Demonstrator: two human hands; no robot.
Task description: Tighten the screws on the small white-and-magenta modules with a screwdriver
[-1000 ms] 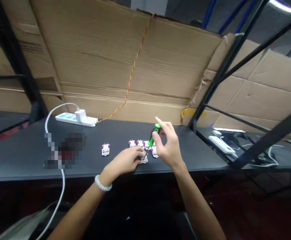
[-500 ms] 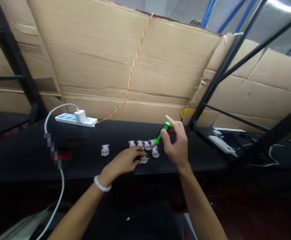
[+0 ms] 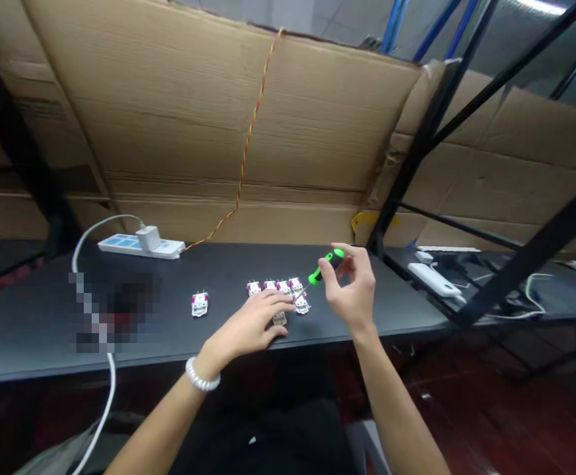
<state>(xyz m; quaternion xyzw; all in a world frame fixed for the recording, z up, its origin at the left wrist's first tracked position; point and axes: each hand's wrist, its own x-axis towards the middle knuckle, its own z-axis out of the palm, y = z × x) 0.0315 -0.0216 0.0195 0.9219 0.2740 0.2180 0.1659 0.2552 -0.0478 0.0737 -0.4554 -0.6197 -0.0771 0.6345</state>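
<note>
My right hand [image 3: 353, 290] is closed round a screwdriver with a green and black handle [image 3: 326, 266], its tip slanting down to a small white and magenta part [image 3: 301, 305] on the black table [image 3: 228, 264]. My left hand [image 3: 253, 322] rests on the table with its fingers pressed on another such part [image 3: 279, 318]. Behind my fingers stands a row of several white and magenta parts [image 3: 274, 286]. One more part [image 3: 199, 304] lies alone to the left.
A white power strip [image 3: 139, 245] with a plugged charger and white cable sits at the back left. Cardboard sheets [image 3: 248, 145] wall the back. Black frame bars [image 3: 431, 125] rise at right, where a white device [image 3: 432, 279] and cables lie.
My right hand has carried the screwdriver rightwards and tilted it flatter. My left hand has stayed on the part near the table's front. The view has shifted slightly.
</note>
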